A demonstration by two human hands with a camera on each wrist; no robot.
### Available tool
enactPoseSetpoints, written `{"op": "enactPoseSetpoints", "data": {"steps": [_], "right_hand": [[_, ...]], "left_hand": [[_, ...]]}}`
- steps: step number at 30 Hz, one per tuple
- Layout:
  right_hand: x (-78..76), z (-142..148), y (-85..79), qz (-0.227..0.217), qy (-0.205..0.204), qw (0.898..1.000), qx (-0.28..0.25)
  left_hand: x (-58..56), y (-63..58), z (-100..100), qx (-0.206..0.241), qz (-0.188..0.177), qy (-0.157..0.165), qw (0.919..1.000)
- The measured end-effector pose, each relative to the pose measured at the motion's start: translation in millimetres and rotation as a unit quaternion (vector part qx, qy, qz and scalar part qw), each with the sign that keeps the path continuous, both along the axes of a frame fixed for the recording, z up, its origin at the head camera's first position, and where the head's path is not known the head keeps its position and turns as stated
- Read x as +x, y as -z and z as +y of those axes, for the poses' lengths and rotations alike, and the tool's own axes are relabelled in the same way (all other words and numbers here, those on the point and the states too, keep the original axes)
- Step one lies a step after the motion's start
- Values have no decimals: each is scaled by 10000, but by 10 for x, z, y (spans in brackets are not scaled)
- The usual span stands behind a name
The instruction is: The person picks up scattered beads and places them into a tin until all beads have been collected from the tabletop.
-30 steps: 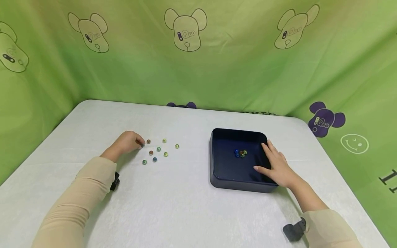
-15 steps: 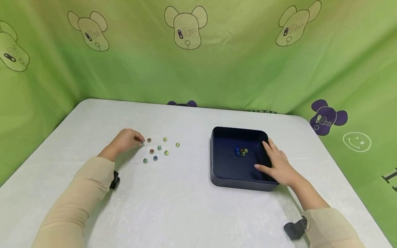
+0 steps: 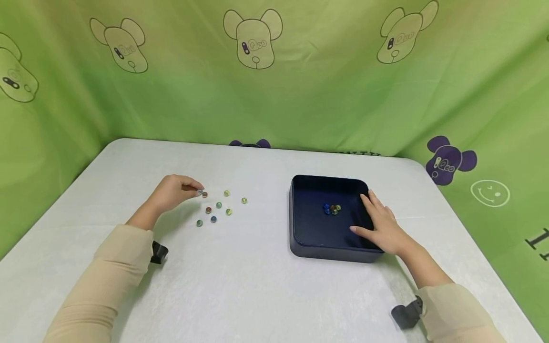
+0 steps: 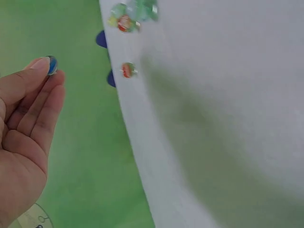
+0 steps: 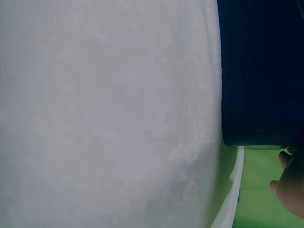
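At the left of the head view, my left hand [image 3: 173, 191] pinches a blue glass marble [image 4: 52, 65] between thumb and fingertips, above the table. Just by those fingertips lies a brown marble [image 3: 205, 195]; several more marbles, among them a green one [image 3: 219, 205], a blue one [image 3: 213, 219] and a yellow-green one [image 3: 244, 200], are scattered to the right and nearer. My right hand [image 3: 383, 229] rests on the right rim of a dark blue square box [image 3: 336, 255], its fingers spread and its thumb over the inside. Several marbles [image 3: 332, 209] sit clustered on the box floor.
A white cloth covers the table [image 3: 240, 295]. Behind it and at both sides hangs a green curtain [image 3: 300, 105] printed with bear heads. A black wrist camera [image 3: 159, 252] sits under the left sleeve, and another wrist camera [image 3: 406, 315] by the right one.
My left hand has lifted slightly from the table with the blue marble pinched in its fingertips. My right hand stays on the box, and the other marbles lie as before.
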State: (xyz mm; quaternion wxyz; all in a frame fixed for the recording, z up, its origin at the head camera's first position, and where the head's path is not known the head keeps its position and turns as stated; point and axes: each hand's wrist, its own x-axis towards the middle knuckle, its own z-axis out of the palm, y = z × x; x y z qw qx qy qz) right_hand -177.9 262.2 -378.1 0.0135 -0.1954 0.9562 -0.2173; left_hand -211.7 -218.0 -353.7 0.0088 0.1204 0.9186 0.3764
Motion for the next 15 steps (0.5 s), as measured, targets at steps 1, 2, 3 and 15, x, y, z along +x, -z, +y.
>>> {"op": "enactPoseSetpoints", "data": {"steps": [1,2,3,15], "right_hand": [[-1,-1,-1,11,2,10000,4],[-1,-1,-2,10,2,10000,3],[-1,-1,-1,14,5,10000,4],[-7,1,9,16,-10,10000,-22]], "left_hand": [[9,-11,9,59,9,8,10000],[19,-21,16,113,18,20,9999],[27,-31,24,163,32,36,9999],[157,-213,204,742,269,259,9965]]}}
